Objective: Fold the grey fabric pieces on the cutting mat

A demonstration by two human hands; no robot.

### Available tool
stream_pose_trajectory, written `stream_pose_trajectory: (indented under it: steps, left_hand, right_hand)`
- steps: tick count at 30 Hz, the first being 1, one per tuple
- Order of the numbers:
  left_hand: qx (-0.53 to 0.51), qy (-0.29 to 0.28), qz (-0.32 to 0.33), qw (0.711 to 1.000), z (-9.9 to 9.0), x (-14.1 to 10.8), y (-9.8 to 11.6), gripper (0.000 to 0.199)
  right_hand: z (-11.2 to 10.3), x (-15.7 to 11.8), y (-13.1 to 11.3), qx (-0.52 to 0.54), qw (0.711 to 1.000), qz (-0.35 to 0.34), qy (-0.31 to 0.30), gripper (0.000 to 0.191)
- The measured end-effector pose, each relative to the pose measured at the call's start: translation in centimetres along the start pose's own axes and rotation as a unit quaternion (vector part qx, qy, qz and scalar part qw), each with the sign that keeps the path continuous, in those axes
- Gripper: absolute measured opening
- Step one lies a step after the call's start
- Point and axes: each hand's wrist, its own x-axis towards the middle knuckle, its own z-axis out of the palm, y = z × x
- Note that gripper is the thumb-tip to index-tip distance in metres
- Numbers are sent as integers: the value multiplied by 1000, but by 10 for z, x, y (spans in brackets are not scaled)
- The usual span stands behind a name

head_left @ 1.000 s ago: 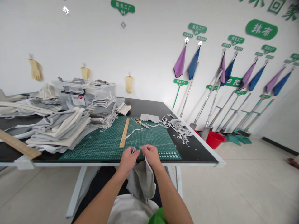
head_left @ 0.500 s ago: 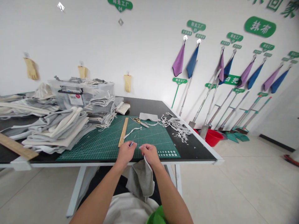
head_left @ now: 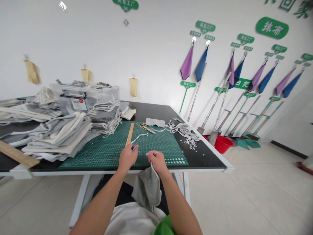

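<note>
Grey cloth [head_left: 147, 187] hangs from the pinched right hand [head_left: 156, 161]; left hand [head_left: 128, 158] clamps a blue tool [head_left: 134, 148]; green sign [head_left: 272, 28] reads "抹布".

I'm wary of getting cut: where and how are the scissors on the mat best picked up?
Probably by the gold handles, coming from above and the left: the scissors lie on the green cutting mat with handles toward the left, while the blades point right and nearer the person.

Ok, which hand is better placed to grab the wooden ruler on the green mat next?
Probably the left hand: it's nearer the wooden ruler, though holding a small blue item. The right hand is farther off, holding grey cloth.
</note>
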Motion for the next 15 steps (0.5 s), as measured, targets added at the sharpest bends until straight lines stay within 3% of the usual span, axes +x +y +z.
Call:
stream_pose_trajectory:
  steps: [4,9,15]
  left_hand:
    - [-35,-1,17,999,-8,-15,3,37]
    - [-109,-61,57,990,-16,-61,9,39]
    - [-251,-103,66,960,-16,-102,16,33]
  right_hand:
    - [-1,-3,-1,5,1000,-12,16,18]
    - [5,-21,-11,25,998,-36,46,22]
    - [23,-50,-35,83,992,-78,59,22]
